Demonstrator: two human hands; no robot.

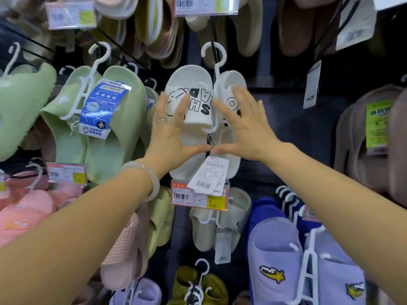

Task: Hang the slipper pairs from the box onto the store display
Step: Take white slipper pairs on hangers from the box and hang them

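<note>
A white slipper pair [198, 111] with black lettering hangs on a white plastic hanger. The hanger's hook [214, 51] sits over a black display peg [211, 31]. My left hand [171, 137] lies flat on the left slipper with its fingers spread. My right hand [246, 128] lies flat on the right slipper in the same way. The two thumbs nearly meet in front of the soles. Neither hand wraps around the pair. A white barcode tag [208, 175] dangles below the slippers. The box is out of view.
Green slippers [110, 133] hang close on the left and brown ones [361, 150] on the right. Below are a price label [198, 198], a cream pair [220, 223], lilac slippers [277, 256] and pink ones [26, 212]. More pairs crowd the row above.
</note>
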